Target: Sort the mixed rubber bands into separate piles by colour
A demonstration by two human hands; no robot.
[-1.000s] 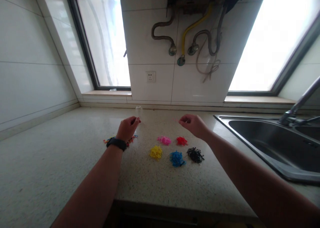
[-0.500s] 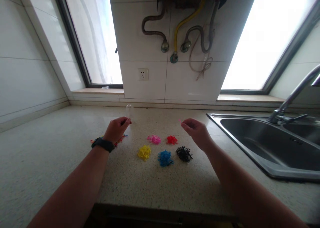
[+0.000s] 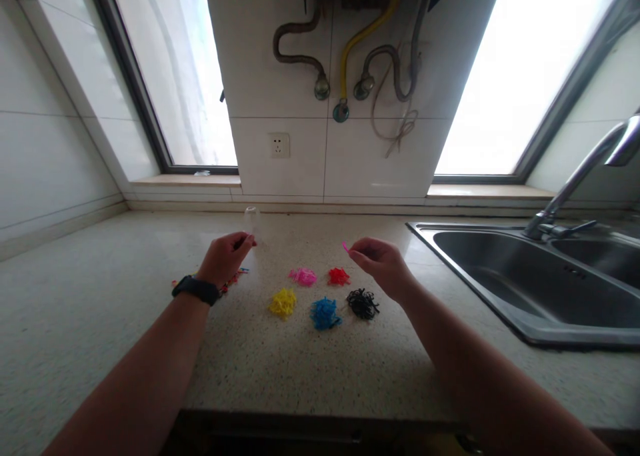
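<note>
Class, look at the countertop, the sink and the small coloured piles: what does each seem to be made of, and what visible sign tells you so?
Countertop: probably polished stone or composite, pale and finely speckled with a soft sheen.
Sink: apparently stainless steel, grey and brushed, with dull reflections.
Coloured piles, such as the yellow pile and blue pile: thin tangled loops, possibly small rubber bands; too small to be sure.
</note>
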